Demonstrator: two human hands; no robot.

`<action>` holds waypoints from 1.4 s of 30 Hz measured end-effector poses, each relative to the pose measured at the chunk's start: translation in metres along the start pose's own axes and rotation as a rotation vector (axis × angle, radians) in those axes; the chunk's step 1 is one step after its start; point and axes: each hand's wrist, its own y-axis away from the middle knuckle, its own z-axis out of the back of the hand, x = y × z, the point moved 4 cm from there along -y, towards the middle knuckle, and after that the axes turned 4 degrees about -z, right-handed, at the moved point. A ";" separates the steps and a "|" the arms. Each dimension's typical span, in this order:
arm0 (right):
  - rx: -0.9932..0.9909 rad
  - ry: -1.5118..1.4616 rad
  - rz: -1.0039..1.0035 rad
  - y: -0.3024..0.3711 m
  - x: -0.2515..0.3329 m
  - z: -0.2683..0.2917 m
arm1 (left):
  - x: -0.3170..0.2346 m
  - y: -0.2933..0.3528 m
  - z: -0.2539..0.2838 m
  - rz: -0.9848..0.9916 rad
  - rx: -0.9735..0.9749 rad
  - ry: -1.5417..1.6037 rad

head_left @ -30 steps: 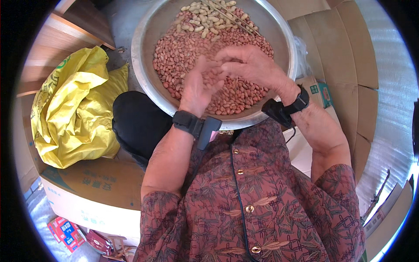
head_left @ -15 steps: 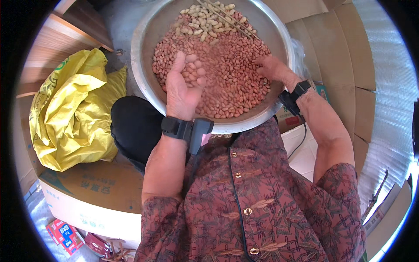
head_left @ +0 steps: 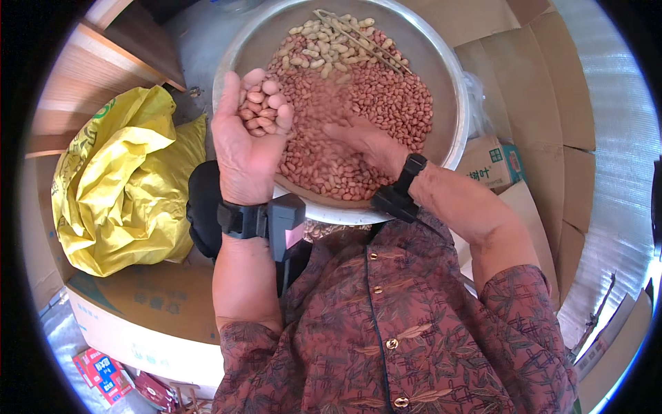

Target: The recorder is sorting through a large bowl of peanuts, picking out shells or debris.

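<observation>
A wide metal basin [head_left: 460, 103] holds a bed of shelled reddish peanuts [head_left: 408, 102]. Towards its far side lie pale unshelled peanuts [head_left: 323, 45], with thin dry stalks [head_left: 363, 40] across them. Palm up over the basin's left rim, my left hand [head_left: 248, 157] is cupped around a handful of shelled peanuts [head_left: 256, 110]. My right hand [head_left: 378, 146] rests on the peanuts near the basin's middle, fingers stretched out to the left and partly apart. Nothing shows held in it. Its fingertips look slightly blurred against the peanuts.
A crumpled yellow sack [head_left: 124, 186] lies left of the basin on a cardboard box [head_left: 152, 303]. More cardboard [head_left: 531, 90] stands at the right, with a printed carton [head_left: 486, 164] beside the basin. Red and blue packages [head_left: 103, 372] are at the lower left.
My left hand has moved left and up to the basin's rim with its peanuts. My right hand has come from the basin's right side to its middle.
</observation>
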 end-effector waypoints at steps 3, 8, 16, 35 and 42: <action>-0.030 -0.038 0.114 -0.024 0.000 -0.007 | -0.007 -0.004 -0.005 0.083 0.207 0.071; -0.062 0.131 0.031 -0.013 0.034 0.005 | -0.016 -0.006 -0.010 0.101 0.218 0.073; -0.684 1.146 0.147 0.003 0.065 0.147 | -0.019 -0.013 -0.004 0.119 0.222 0.060; -0.175 0.848 0.004 -0.013 0.010 0.071 | -0.023 -0.015 0.001 0.054 0.123 0.054; -0.248 1.239 0.418 -0.028 0.044 0.043 | -0.020 -0.018 0.005 0.058 0.113 0.036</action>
